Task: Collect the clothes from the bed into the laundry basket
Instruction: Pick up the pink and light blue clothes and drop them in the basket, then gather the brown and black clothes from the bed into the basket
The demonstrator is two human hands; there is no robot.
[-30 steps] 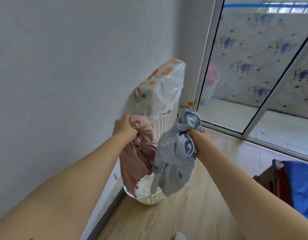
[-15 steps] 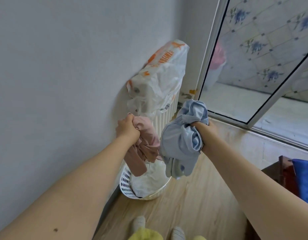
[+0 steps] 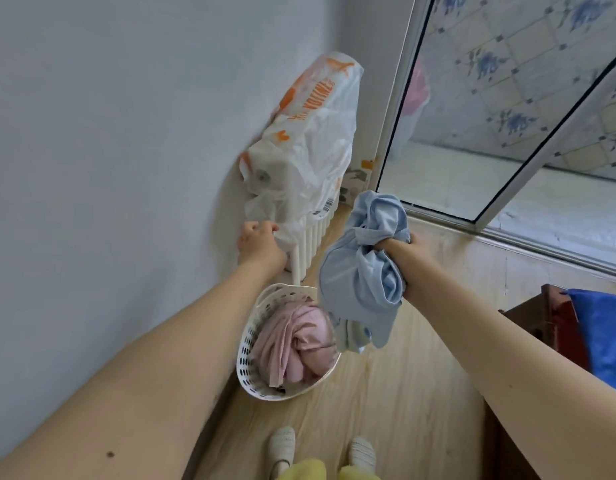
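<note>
Blue garment (image 3: 363, 268): one; soft, light, bunched, likely best gripped by the wad. Clenched in right hand (image 3: 401, 252), hanging just above laundry basket (image 3: 245, 344) on the floor.
Pink garment (image 3: 294, 341): one, in basket.
Left hand (image 3: 259, 242): loosely curled, holding nothing, near plastic bag (image 3: 310, 150).

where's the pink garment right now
The pink garment lies inside the white laundry basket on the floor by the left wall, just below the radiator and under the blue garment held in the right hand.
</note>
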